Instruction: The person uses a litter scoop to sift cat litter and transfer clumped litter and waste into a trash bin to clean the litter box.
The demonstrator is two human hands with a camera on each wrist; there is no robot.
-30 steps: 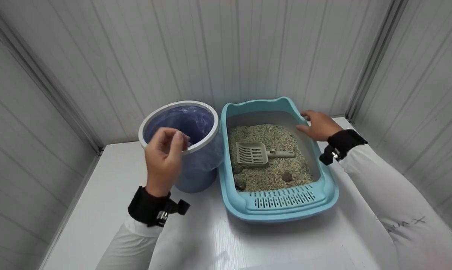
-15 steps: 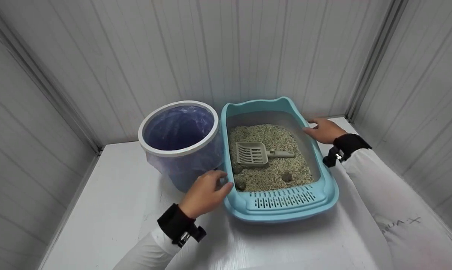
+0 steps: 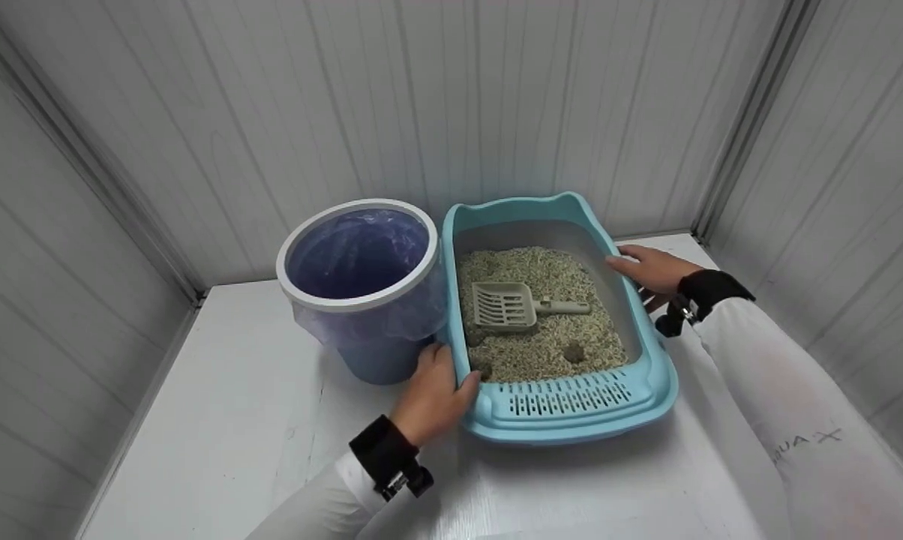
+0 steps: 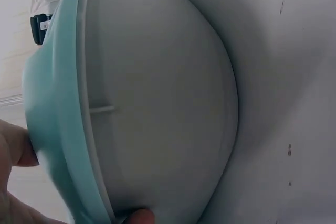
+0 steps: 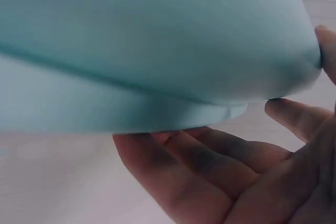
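Left hand: my left hand (image 3: 434, 394) grips the near left corner of the litter box (image 3: 564, 420), thumb curled over the rim and fingers down the outer wall; the left wrist view shows the thumb (image 4: 14, 145) on the teal lip and a fingertip (image 4: 137, 216) under the grey base.
Right hand: my right hand (image 3: 650, 268) rests at the box's right rim toward the far end, thumb over the top; in the right wrist view my fingers (image 5: 210, 166) lie nearly straight and spread beneath the overhanging teal edge, so it cradles rather than pinches.
Litter box: teal, with a grey inner wall, it stands on the white table (image 3: 219, 420) near the far right corner, its long side running from near to far, and its slotted step faces me.
Litter: pale granules (image 3: 553, 274) fill the tray, with dark clumps (image 3: 573, 351) toward the near end.
Scoop: a grey slotted scoop (image 3: 505, 305) lies flat on the litter in the middle, handle pointing toward the right rim.
Bin: a round bin (image 3: 358, 259) with a white rim and a bluish bag liner stands just beside the box's left wall, near the table's far edge; my left hand is just beside its foot.
Walls: grey ribbed panels (image 3: 451, 97) close in the table on three sides.
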